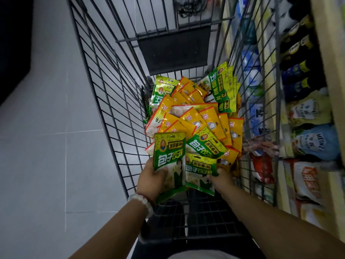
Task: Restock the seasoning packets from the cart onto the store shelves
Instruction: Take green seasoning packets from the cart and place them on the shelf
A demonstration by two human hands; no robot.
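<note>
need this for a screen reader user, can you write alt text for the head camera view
Each hand, left and right, holds a green packet over a wire cart with yellow and green packets piled inside. Stocked shelves run along the right.

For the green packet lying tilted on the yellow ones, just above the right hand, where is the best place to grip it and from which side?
Probably pinch the tilted green packet at its near lower edge, coming from the person's side with the right hand. That flat edge lies on top of the yellow packets, though that hand already holds another green packet.
</note>
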